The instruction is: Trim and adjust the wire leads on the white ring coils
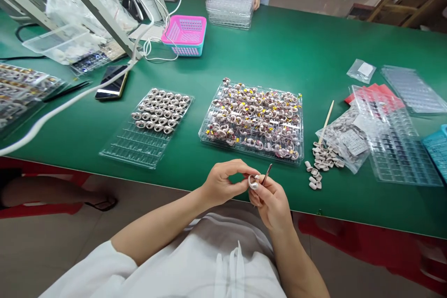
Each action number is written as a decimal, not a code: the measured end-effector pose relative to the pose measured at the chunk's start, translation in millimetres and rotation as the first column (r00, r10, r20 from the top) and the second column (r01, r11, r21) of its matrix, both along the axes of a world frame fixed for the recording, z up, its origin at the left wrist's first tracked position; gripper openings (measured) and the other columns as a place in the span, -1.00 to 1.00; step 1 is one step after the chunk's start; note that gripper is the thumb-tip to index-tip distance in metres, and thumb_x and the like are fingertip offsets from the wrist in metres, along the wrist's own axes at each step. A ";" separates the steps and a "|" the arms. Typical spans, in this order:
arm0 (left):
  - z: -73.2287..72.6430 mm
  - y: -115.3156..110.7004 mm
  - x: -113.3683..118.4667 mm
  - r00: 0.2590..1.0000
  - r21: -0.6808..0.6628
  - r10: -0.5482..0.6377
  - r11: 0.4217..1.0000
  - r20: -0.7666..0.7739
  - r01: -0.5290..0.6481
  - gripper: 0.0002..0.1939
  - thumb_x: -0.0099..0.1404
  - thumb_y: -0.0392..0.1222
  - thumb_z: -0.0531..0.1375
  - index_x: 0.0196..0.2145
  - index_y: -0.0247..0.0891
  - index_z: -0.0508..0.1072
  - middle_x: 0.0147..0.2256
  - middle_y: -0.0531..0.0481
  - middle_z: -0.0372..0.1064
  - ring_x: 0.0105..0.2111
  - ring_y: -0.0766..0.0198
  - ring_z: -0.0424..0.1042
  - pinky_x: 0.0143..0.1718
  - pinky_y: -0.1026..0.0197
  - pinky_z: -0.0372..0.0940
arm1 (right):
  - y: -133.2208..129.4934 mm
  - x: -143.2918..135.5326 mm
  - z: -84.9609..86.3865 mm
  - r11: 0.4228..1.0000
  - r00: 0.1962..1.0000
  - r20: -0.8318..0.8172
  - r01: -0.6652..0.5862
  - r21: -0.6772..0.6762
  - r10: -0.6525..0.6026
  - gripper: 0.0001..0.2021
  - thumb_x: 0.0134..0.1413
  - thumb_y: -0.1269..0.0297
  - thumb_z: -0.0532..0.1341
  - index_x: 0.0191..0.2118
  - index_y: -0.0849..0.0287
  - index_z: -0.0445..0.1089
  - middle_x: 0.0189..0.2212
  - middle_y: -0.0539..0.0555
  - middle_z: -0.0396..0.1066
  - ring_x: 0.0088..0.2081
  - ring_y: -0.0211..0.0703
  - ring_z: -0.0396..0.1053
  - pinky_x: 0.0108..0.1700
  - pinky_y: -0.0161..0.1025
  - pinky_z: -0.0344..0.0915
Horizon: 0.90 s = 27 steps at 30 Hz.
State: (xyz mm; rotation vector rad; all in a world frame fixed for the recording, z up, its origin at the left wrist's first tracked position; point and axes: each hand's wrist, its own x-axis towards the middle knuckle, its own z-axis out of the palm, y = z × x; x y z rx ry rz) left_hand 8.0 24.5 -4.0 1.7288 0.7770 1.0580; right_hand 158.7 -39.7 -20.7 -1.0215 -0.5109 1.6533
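My left hand (225,181) pinches one side of a pale ring (253,183) near the table's front edge. From the other side my right hand (273,199) grips the same ring, with a thin dark tool (267,173) sticking up between its fingers. Just beyond my hands is a clear tray stack (206,136) filled with rings bearing yellow tags. To its left, a clear tray (134,146) has rows of pale rings in its far part and bare slots in its near part. Small pale pieces (323,157) lie in a loose pile to the right.
A wooden stick (328,116), plastic bags (344,137) and clear trays (401,149) lie at the right. A phone (111,83), cable and pink basket (188,23) are at the left. Across the table, a person's hands hold stacked clear trays (230,5).
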 end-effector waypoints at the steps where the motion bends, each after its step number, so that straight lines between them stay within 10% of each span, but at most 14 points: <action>1: -0.4 -0.5 0.7 1.000 0.004 0.007 1.000 0.004 -0.007 -0.84 0.22 -0.31 0.28 -0.22 -0.26 0.62 -0.37 -0.13 0.60 -0.38 0.22 0.55 -0.29 0.24 0.43 | -0.5 -0.5 -0.5 1.000 1.000 0.015 0.013 0.010 -0.013 -0.73 -0.03 0.13 0.41 -0.34 0.21 0.43 -0.63 -0.11 0.14 -0.60 -0.39 0.01 -0.54 -0.33 -0.10; 27: -2.3 -7.6 4.0 0.994 0.097 -0.008 0.995 0.105 -0.003 -0.75 0.29 -0.41 0.27 -0.09 -0.25 0.60 -0.29 -0.15 0.62 -0.30 0.23 0.56 -0.24 0.23 0.44 | -9.2 -14.1 -15.5 0.946 0.957 0.077 0.260 0.192 -0.279 -0.78 0.14 0.10 0.34 -0.29 0.11 0.38 -0.51 -0.07 0.25 -0.56 -0.36 0.07 -0.53 -0.34 0.01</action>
